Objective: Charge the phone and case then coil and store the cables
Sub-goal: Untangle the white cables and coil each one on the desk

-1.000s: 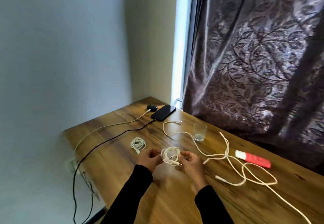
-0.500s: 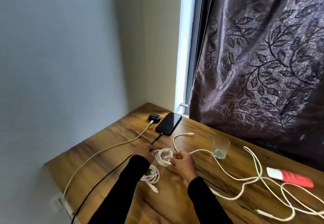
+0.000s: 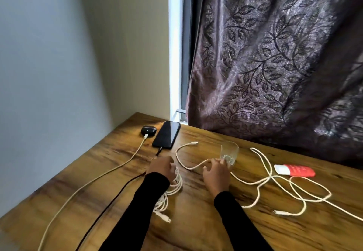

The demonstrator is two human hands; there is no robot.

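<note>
resting on coils (image 3: pixel 174 189), left hand (image 3: pixel 161 167) sits palm down, fingers loosely curled, grip hard to tell. right hand (image 3: pixel 215 174) fingers spread wide over loose cable (image 3: pixel 188 167) beside glass (image 3: pixel 229 153). phone (image 3: pixel 167 134) and case (image 3: pixel 148 131) plugged in at far corner of table (image 3: pixel 196 227). more loose cable (image 3: pixel 279 182) on right near red pack (image 3: pixel 294 170).

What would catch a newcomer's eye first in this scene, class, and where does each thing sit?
The dark leaf-patterned curtain fills the upper right, hanging behind the wooden table. In the far corner lie a black phone and a small dark case, each with a cable plugged in. Nearer, the left hand rests on coiled white cables, and the right hand reaches among loose white cable beside a glass.
</note>
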